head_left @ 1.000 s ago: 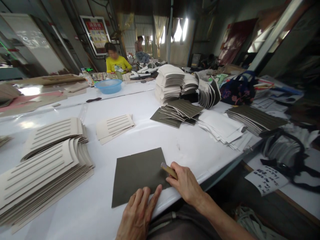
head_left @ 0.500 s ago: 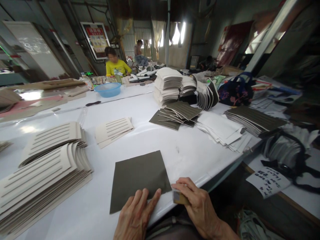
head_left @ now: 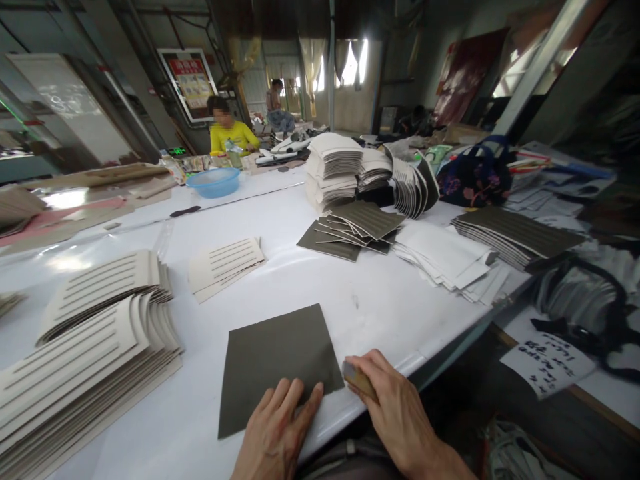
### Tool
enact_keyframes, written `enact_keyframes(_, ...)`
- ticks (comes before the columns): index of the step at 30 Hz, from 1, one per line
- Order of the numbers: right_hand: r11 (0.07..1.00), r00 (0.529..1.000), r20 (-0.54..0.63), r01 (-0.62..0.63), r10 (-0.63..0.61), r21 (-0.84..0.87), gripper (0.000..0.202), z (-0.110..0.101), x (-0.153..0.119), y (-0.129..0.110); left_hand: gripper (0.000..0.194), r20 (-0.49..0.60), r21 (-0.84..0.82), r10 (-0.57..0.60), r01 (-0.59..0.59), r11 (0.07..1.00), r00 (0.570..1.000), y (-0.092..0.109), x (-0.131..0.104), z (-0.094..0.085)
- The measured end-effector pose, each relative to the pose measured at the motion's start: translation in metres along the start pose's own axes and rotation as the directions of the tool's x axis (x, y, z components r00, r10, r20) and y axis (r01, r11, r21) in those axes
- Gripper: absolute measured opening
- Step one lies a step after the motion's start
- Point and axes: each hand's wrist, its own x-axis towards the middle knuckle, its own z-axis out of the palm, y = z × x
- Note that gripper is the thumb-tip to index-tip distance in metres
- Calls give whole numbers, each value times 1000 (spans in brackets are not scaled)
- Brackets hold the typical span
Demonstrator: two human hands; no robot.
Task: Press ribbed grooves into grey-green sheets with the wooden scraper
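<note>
A dark grey-green sheet (head_left: 280,353) lies flat on the white table near its front edge. My left hand (head_left: 281,423) rests on the sheet's lower edge, fingers spread and holding nothing. Beside the sheet's lower right corner, my right hand (head_left: 393,403) is closed around a small tan block (head_left: 359,380) with a greyish end. The block's tip is close to the corner; whether it touches the sheet I cannot tell.
Stacks of pale slotted sheets (head_left: 75,373) stand on the left, with a few more (head_left: 227,263) nearby. Dark sheets (head_left: 357,227), white sheets (head_left: 440,257) and a blue basin (head_left: 214,182) lie farther back. A person in yellow (head_left: 233,137) sits beyond.
My right hand has tilted the small block, which now points up and left beside the sheet's corner. My left hand remains on the sheet. The camera view has shifted slightly.
</note>
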Motion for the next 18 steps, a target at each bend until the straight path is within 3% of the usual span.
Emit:
enact_keyframes(7,989,986,78,-147,148,-19,7,-9,28,-12,60,-36,20,51,-50,999,998,5,2,4)
enact_keyframes(12,953,946,168,-293,277,79,4,-12,39,-13,67,10,50,41,-41,998,999,9,5,0)
enact_keyframes(18,957,937,191,-287,291,-50,11,-15,46,-21,67,54,29,-6,4,1000,999,13,5,-1)
